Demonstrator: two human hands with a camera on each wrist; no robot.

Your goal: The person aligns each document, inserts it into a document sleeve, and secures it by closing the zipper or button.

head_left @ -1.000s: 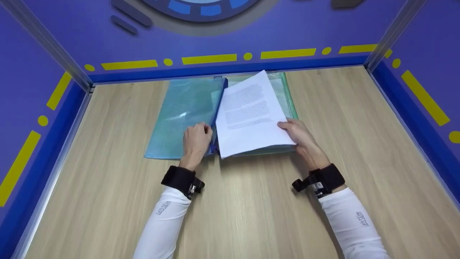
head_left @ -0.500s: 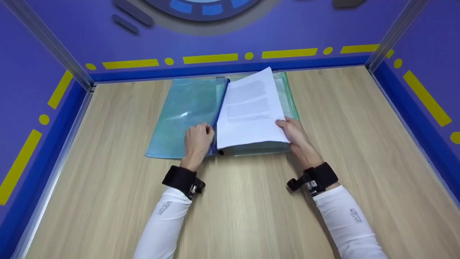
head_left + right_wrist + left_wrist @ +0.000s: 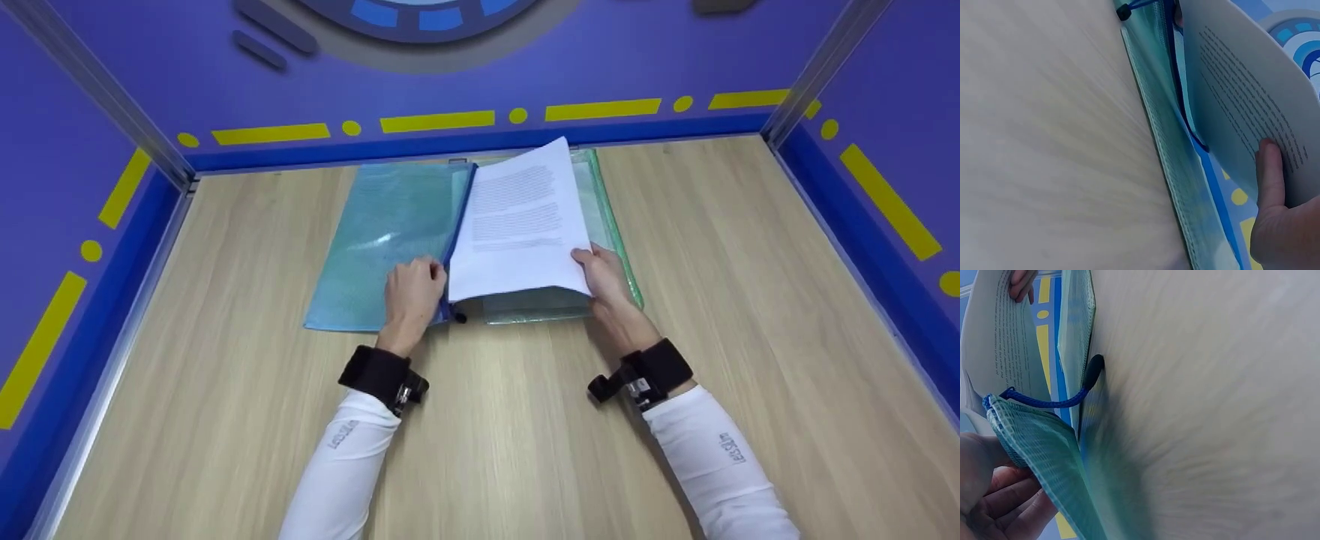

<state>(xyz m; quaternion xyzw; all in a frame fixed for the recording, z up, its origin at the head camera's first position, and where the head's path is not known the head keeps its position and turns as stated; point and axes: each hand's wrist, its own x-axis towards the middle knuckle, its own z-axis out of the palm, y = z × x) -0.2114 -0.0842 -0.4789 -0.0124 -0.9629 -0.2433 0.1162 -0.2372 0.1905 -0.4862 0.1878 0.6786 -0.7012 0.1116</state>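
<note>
My left hand pinches the zip edge of a translucent blue zip folder, lifting that edge a little. In the left wrist view, its fingers curl behind the mesh. A blue zip cord with a black tip hangs at the folder's corner. My right hand grips the right edge of several printed sheets of paper, thumb on top. The sheets bow and tilt, their left edge right at the folder's opening. Under them lies a green-edged clear folder, partly hidden.
Both folders lie at the far side of a wooden table. A purple back wall with yellow marks stands right behind them. Side walls border the table left and right. Each wrist wears a black camera strap.
My right hand has moved left and slightly away with the sheets, and their near edge has risen and shifted back. More of the green-edged folder shows. My left hand stays nearly still.
</note>
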